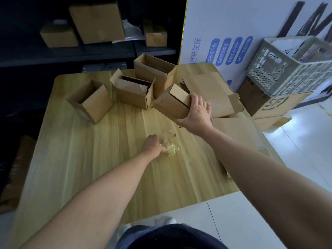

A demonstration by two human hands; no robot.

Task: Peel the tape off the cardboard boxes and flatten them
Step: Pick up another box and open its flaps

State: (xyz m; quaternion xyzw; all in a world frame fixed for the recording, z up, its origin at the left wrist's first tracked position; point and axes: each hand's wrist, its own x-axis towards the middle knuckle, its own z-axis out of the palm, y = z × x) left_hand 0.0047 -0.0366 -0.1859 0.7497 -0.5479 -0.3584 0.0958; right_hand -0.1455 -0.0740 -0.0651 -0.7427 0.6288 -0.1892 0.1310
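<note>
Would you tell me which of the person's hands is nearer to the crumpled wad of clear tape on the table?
Left. The left hand grips the tape wad itself; the right hand is farther back and to the right, holding a cardboard box.

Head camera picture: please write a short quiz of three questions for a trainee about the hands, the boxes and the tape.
1. True or false: the right hand grips a cardboard box.
2. Choose one. What does the left hand hold down on the table? A: crumpled clear tape. B: scissors. C: a marker pen.
3. Fill in the number: counting the held one, ___ boxes at the table are not yet flattened.

Key: 1 true; 2 A; 3 four.
</note>
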